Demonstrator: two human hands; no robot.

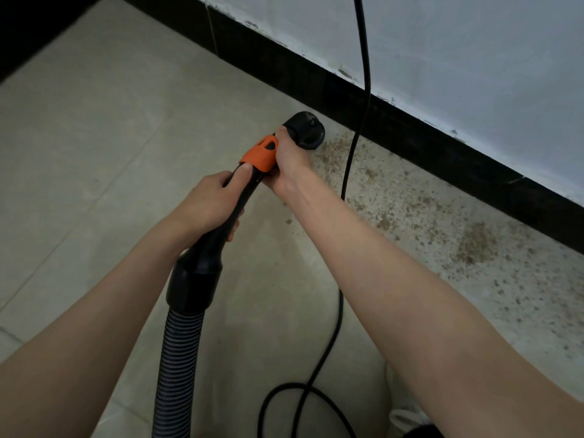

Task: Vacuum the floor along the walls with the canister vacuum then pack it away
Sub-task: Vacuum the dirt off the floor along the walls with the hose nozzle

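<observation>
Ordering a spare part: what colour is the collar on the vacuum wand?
Orange, with a small black inset; the collar shows clearly in the head view.

Nozzle (306, 131) on floor (94, 128) near baseboard (410, 128); debris (474, 245) right of it; cord (354, 147) between nozzle and debris.

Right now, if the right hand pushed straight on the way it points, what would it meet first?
Probably the black baseboard, just past the nozzle the right hand grips. Depth is hard to judge.
</observation>
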